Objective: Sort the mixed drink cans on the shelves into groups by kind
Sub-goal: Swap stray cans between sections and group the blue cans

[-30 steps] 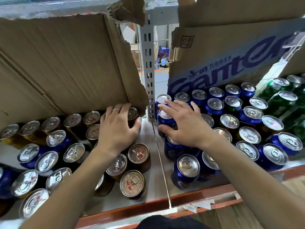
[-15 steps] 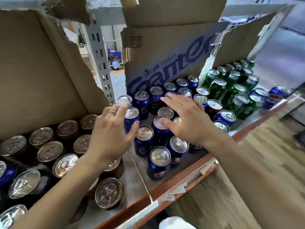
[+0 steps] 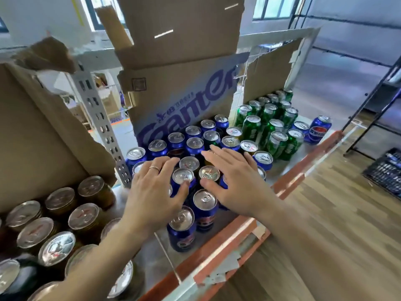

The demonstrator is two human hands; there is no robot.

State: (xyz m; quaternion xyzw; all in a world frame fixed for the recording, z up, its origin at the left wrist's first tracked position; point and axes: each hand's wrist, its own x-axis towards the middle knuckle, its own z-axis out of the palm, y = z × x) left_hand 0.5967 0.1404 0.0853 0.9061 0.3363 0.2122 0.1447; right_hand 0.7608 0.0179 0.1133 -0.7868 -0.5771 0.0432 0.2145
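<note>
Between the two thumbs, a pair of lids: a blue Pepsi can (image 3: pixel 183 177) by the left thumb, a gold-lidded can (image 3: pixel 209 173) by the right. Fingers (image 3: pixel 166 162) of the left hand (image 3: pixel 155 194) straight and fanned wide, gripping nothing. Fingers (image 3: pixel 219 154) of the right hand (image 3: pixel 237 183) equally flat and spread, nothing held. Both palms down over the can tops; cannot tell whether resting on them or hovering just above.

Under and just ahead of the fingertips, the blue cans (image 3: pixel 158 146), upright and packed together on the shelf (image 3: pixel 236 232) in front of a printed cardboard box (image 3: pixel 184 98). Mostly one kind, yet not clean: red-marked lids (image 3: pixel 234 131) and a dark-bodied can (image 3: pixel 211 136) mixed in just beyond the right fingertips. Likely the next ones to pull out.

Further out to the right, green cans (image 3: pixel 269 127) in a tight group, seemingly sorted, with two stray blue cans (image 3: pixel 320 128) on their far side. Out to the left, past the perforated upright (image 3: pixel 98 120), brown cans (image 3: pixel 86 216) bunched below a plain carton (image 3: pixel 43 135), plus silver-lidded cans (image 3: pixel 56 249) of unclear kind nearest the left forearm.

By this showing, well past halfway: three groups formed, strays left to lift from the blue block, the pair beyond the green to bring back.
</note>
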